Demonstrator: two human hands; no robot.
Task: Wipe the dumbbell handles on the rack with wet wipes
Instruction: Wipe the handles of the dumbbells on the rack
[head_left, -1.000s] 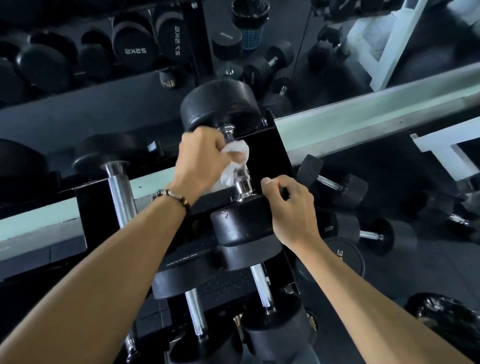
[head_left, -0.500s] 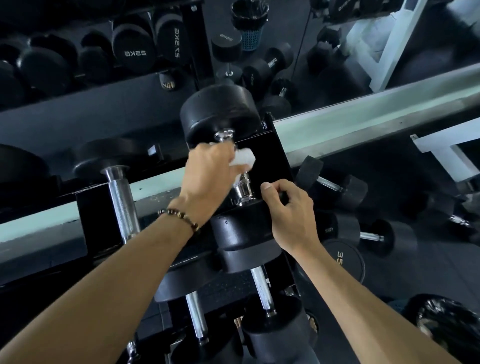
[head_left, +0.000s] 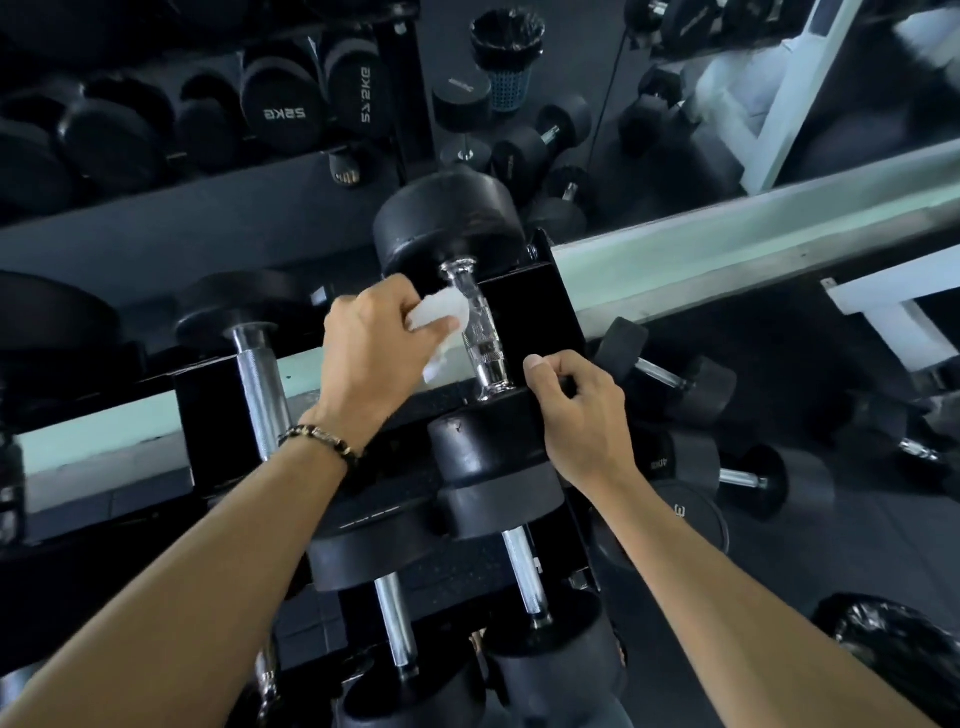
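A white wet wipe against a shiny silver, cross-hatched dumbbell handle; black weight ends; a black-and-gold beaded bracelet; pale mint ledge at right.

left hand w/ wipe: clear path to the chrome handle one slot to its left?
Probably yes. That handle lies bare, nothing covering it, and the left hand holding the wipe sits just beside it. The right hand is on the other side.

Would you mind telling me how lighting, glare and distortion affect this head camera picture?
Head view: dim, bluish light; bright glare on the chrome dumbbell handle beside the wet wipe in the left hand; wide-angle bending of the pale ledge; black weights upper left merge into shadow.
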